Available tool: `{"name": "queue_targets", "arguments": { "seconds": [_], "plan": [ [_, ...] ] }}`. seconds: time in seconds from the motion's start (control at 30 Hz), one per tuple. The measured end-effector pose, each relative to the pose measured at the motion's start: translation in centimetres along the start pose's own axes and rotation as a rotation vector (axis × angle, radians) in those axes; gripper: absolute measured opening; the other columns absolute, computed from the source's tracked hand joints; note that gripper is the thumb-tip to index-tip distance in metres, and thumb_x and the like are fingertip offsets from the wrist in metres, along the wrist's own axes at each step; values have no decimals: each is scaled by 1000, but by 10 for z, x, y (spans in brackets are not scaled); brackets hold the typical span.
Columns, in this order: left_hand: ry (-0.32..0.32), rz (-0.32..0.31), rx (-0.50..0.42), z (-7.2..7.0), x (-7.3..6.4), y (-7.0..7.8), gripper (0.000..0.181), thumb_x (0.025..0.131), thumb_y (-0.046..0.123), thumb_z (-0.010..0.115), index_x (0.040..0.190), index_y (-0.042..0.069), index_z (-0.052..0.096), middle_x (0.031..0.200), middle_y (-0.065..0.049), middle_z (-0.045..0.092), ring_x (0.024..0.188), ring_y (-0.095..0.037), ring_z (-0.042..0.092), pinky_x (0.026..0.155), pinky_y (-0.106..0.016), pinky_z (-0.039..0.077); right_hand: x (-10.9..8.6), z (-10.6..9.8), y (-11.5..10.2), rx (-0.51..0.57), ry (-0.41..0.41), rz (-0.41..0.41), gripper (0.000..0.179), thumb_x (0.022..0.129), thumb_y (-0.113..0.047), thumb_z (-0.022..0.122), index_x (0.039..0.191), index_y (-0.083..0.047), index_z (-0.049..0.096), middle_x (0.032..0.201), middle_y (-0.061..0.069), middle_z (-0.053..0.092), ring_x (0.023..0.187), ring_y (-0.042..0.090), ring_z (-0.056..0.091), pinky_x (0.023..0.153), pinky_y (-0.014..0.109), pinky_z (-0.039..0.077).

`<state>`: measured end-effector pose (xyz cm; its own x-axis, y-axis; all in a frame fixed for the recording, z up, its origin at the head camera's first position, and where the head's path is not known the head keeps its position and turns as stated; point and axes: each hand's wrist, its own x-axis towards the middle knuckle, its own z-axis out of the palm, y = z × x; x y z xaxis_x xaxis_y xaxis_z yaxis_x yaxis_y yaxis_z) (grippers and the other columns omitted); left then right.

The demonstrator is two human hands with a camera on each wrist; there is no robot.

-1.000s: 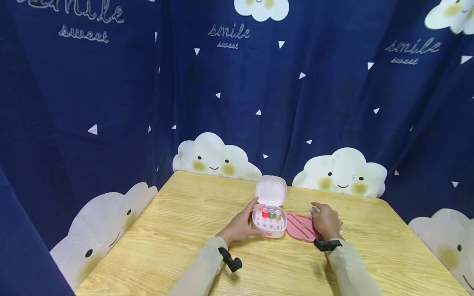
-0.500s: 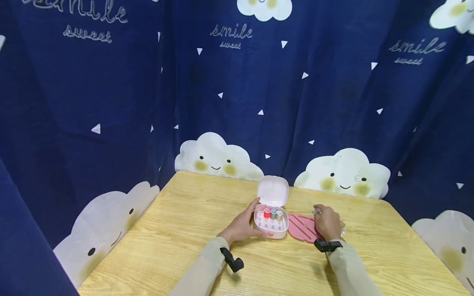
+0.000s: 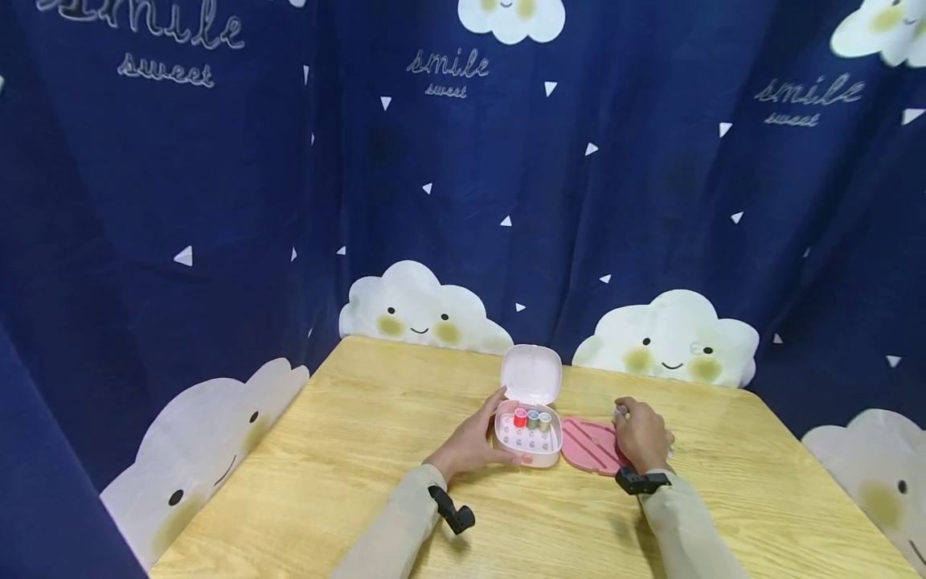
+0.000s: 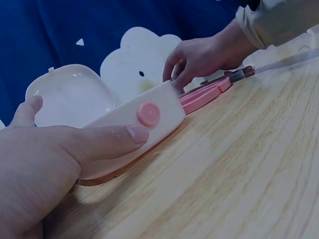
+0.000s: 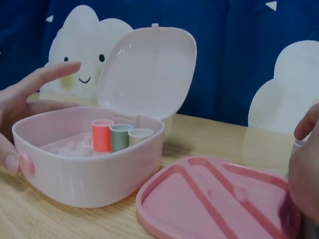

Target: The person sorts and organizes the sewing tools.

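Note:
My left hand [image 3: 470,441] holds the pale pink sewing box [image 5: 89,174] at its left side, with the thumb on the front by the round pink button [image 4: 148,114]. The box's lid [image 5: 149,69] stands raised. Inside, a red thread spool [image 5: 101,137], a grey-green spool [image 5: 120,138] and a cream spool [image 5: 141,134] stand in a row at the back, with bare pegs around them. My right hand [image 3: 642,434], over the right end of the pink tray [image 5: 199,214], pinches a small pale thing [image 3: 620,412] that looks like a spool; the fingers hide most of it.
The pink tray has slanted grooves and lies just right of the box on the wooden table [image 3: 362,498]. Something whitish [image 3: 669,453] shows past the right hand. Dark, thin items [image 4: 241,73] lie by the tray's end. A blue curtain with clouds [image 3: 669,338] hangs behind the table.
My right hand has shifted slightly to the right, and less of the pale thing shows between its fingers. The left hand and the box stay in place; the head view sways a little.

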<state>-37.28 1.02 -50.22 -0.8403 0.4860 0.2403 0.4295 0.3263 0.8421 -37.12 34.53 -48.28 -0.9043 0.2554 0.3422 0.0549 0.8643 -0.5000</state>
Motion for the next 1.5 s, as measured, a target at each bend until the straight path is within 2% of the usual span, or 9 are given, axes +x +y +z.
{"name": "queue_targets", "arguments": {
  "seconds": [0.23,0.43,0.6,0.9,1.23,1.5],
  "plan": [
    [11,3,-7,-1,-1,-4,127,71,37,98,167,33,16,164,2,36,148,-19,35,121,-47,27,5,-11,-6,14,59,-72,28,105,-15,57,127,-4,70,121,23,69,105,50,62,77,64,38],
    [10,-13,5,-1,-2,-5,126,71,39,97,167,35,15,165,2,35,149,-19,33,121,-47,26,8,-20,-9,11,89,-129,26,104,-15,60,125,-7,71,121,20,71,108,50,61,79,68,38],
    [5,-27,15,-1,-3,-5,126,71,40,97,166,38,14,165,1,34,149,-19,32,121,-47,26,8,-25,-14,13,100,-176,26,102,-16,62,124,-7,72,121,20,71,110,50,61,76,65,40],
    [7,-12,1,-1,0,-6,127,71,39,98,167,35,15,164,3,35,148,-18,34,121,-49,27,8,-34,-24,37,94,-230,23,102,-17,64,120,-7,73,113,15,73,106,47,64,77,62,40],
    [3,-2,-12,2,2,-3,127,72,39,97,167,34,14,165,2,35,149,-18,33,121,-49,27,6,-34,-37,100,127,-265,22,99,-17,64,116,-7,73,115,16,71,108,40,62,82,63,41],
    [4,13,-8,2,2,-4,127,71,38,98,167,33,14,165,2,35,148,-19,34,121,-51,27,5,-28,-49,152,144,-331,21,94,-11,68,112,-1,73,109,17,71,101,38,62,82,57,46]
  ]
}}
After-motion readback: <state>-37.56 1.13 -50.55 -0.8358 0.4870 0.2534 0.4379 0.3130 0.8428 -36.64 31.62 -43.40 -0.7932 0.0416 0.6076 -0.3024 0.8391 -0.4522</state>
